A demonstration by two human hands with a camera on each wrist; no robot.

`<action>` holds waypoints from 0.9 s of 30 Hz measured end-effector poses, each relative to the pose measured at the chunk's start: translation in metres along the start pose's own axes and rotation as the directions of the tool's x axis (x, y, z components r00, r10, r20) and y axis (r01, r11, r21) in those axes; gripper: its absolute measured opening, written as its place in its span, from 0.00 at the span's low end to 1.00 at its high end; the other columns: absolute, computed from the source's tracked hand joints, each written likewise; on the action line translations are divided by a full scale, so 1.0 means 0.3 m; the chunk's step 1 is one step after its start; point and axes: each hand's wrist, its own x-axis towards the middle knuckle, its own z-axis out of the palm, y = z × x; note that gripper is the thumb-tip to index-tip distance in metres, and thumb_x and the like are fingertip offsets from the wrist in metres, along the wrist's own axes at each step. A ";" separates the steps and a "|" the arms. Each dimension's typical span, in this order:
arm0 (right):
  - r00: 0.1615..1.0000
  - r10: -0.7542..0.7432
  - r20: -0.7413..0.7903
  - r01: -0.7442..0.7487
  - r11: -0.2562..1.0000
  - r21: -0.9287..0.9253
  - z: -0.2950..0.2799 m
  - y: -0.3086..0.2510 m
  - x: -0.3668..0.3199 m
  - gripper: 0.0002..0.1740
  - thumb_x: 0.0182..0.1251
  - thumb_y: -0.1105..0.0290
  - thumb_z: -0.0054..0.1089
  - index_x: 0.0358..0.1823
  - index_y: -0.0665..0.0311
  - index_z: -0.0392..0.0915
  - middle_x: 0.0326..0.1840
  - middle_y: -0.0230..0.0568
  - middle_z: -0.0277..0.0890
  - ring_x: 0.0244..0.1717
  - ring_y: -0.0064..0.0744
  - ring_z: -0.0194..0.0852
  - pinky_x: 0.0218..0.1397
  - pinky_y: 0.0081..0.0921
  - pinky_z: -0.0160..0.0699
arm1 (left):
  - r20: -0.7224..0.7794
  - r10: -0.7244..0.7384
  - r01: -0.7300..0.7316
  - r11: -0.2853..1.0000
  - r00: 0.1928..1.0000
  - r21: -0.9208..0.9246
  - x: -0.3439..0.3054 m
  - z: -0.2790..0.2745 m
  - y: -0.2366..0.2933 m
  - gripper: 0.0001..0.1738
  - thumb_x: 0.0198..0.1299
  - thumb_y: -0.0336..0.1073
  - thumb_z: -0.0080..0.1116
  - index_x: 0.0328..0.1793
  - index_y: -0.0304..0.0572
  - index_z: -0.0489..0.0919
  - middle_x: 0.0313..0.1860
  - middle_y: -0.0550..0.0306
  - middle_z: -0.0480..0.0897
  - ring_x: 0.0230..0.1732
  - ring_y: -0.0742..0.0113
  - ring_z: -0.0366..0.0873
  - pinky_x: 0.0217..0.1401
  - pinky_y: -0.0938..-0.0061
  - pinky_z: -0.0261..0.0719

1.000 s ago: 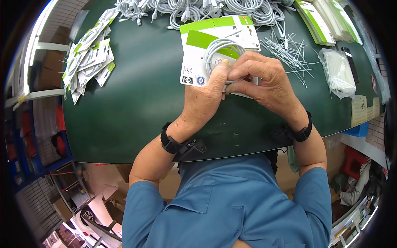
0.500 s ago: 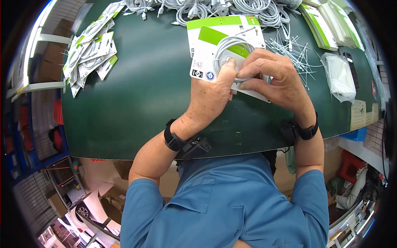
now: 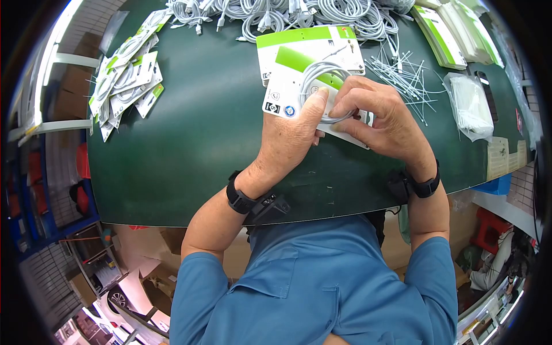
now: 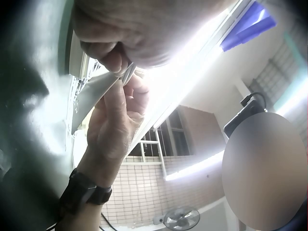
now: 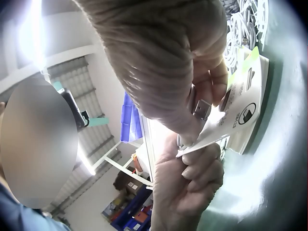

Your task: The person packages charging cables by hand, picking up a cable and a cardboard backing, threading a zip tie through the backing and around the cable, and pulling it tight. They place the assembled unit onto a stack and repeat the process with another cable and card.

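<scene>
Coiled cable (image 3: 305, 84) lies against a card (image 3: 278, 84) above the desk (image 3: 190, 144), left hand (image 3: 290, 138) gripping both, right hand (image 3: 388, 118) pinching the coil's near side; judged light, springy, best held at bunched loops.

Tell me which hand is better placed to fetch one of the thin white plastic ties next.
Probably the right hand: the ties lie nearer it, on its side. The left hand presses the coiled grey cable onto the green-and-white card with its thumb, so it seems the better holder.
</scene>
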 end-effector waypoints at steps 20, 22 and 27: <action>0.978 -0.046 -0.205 0.034 0.997 -0.062 0.078 0.013 0.007 0.10 0.58 0.79 0.79 0.40 0.63 0.87 0.40 0.38 0.87 0.45 0.42 0.86 0.51 0.36 0.84 | -0.001 0.003 -0.003 0.995 1.000 -0.096 0.016 -0.016 -0.019 0.16 0.77 0.36 0.62 0.60 0.31 0.77 0.39 0.56 0.84 0.19 0.79 0.75 0.17 0.82 0.73; 0.980 -0.015 -0.200 0.006 0.999 -0.047 0.078 0.009 0.006 0.10 0.58 0.79 0.79 0.40 0.63 0.87 0.40 0.38 0.87 0.45 0.41 0.86 0.51 0.36 0.84 | 0.001 -0.006 0.006 0.995 1.000 -0.104 0.017 -0.017 -0.018 0.15 0.77 0.36 0.61 0.61 0.31 0.77 0.39 0.56 0.84 0.20 0.80 0.75 0.17 0.82 0.73; 0.980 -0.003 -0.200 -0.005 0.999 -0.042 0.082 0.005 0.006 0.11 0.57 0.79 0.79 0.40 0.63 0.87 0.41 0.38 0.87 0.46 0.41 0.85 0.51 0.36 0.84 | -0.053 0.006 -0.008 0.999 0.999 -0.039 0.019 -0.002 -0.005 0.14 0.77 0.37 0.63 0.59 0.34 0.79 0.36 0.59 0.83 0.19 0.80 0.74 0.16 0.83 0.71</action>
